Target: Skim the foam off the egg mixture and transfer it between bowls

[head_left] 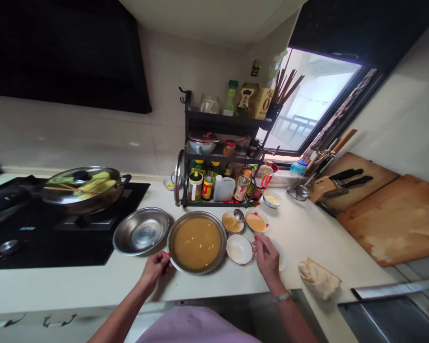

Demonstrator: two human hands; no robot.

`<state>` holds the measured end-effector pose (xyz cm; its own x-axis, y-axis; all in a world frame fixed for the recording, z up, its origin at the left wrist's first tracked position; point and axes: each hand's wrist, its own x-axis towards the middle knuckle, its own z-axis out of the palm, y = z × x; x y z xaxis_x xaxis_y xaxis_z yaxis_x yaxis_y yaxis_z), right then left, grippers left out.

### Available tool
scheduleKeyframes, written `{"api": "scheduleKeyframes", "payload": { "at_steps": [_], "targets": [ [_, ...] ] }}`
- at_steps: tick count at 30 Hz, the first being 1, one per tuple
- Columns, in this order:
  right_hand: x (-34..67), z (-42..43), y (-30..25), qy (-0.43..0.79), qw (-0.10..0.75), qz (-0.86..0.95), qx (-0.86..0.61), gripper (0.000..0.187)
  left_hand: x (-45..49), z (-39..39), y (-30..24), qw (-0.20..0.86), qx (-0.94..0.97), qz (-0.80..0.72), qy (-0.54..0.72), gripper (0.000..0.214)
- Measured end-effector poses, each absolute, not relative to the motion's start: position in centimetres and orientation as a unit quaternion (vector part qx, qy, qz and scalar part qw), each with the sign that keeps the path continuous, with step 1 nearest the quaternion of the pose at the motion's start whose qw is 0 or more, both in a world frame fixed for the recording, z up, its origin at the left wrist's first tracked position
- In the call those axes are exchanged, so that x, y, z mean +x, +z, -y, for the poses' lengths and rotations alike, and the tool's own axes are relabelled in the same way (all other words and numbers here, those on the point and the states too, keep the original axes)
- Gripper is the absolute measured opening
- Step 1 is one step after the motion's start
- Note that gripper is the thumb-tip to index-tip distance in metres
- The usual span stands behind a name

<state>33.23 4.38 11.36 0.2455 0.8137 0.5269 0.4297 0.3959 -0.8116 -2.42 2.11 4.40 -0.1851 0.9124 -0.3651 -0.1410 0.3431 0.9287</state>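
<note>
A metal basin (197, 243) of yellowish-brown liquid, with small pale bits floating in it, stands on the counter. At its left rim is my left hand (157, 267), thumb and fingers closed on the edge. My right hand (266, 257) is closed above a white dish (280, 255), which it partly covers. A thin dark shape shows at its fingers, too blurred to name. Left of this hand sits a small white bowl (239, 249) with a little pale stuff inside. Behind are a bowl of brownish liquid (232, 224) with a metal ladle (239, 215) and a bowl of orange liquid (256, 221).
An empty metal basin (142, 232) is at the left, beside a lidded pan (82, 188) on the black stove (71, 247). A black rack (218, 204) of bottles and jars stands behind. A folded cloth (319, 278), a knife block (325, 187) and cutting boards (389, 219) are at right.
</note>
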Motion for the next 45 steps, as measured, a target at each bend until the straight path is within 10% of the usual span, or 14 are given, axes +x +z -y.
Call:
{"api": "scheduleKeyframes", "payload": {
  "at_steps": [27,45],
  "targets": [
    [26.8,-4.0,9.9,0.457,0.635,0.312,-0.539,0.033,-2.4,-2.0,4.4,0.55,0.318,-0.607,0.478,0.043],
    [29.1,-4.2,12.2,0.434,0.677,0.283,-0.522,0.037,-2.3,-2.0,4.4,0.551,0.321,-0.605,0.477,0.044]
  ]
}}
